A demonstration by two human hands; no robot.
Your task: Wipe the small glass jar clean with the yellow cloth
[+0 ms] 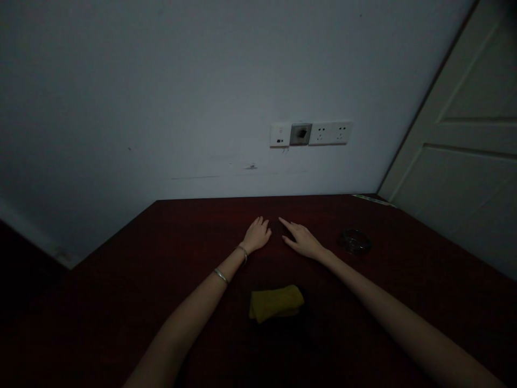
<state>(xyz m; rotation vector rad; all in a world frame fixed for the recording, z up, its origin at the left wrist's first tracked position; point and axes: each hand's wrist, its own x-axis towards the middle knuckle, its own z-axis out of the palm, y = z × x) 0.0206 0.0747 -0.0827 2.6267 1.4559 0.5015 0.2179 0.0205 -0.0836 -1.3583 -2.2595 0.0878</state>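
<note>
Both of my arms reach forward over a dark red-brown table (133, 269). My left hand (257, 234) lies palm down on the tabletop, fingers stretched out and holding nothing; two bracelets sit on that wrist and forearm. My right hand (301, 238) rests flat beside it, fingers spread toward the wall, a small gap between the two hands. A folded yellow cloth (275, 303) lies on the table nearer to me, between my forearms, on something dark that I cannot make out.
A clear glass ashtray (354, 240) stands to the right of my right hand. A row of wall sockets and a switch (311, 133) sits on the white wall behind the table. A white door (464, 140) is at the right. The room is dim.
</note>
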